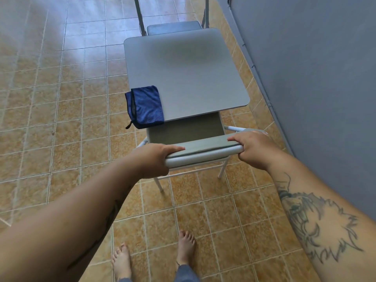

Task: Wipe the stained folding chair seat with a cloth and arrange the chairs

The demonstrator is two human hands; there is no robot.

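A grey folding chair (187,130) stands in front of me, its seat partly tucked under a small grey table (193,78). My left hand (154,159) grips the left end of the chair's backrest (203,152). On the right end of that backrest my right hand (253,148) is closed. A folded blue cloth (145,106) lies on the table's near left corner, overhanging the edge a little. A second folding chair (173,27) stands on the far side of the table; only its seat and back frame show.
A grey wall (315,78) runs close along the right of the table and chair. Tan floor tiles (61,119) spread out to the left and behind. My bare feet (154,259) stand just behind the near chair.
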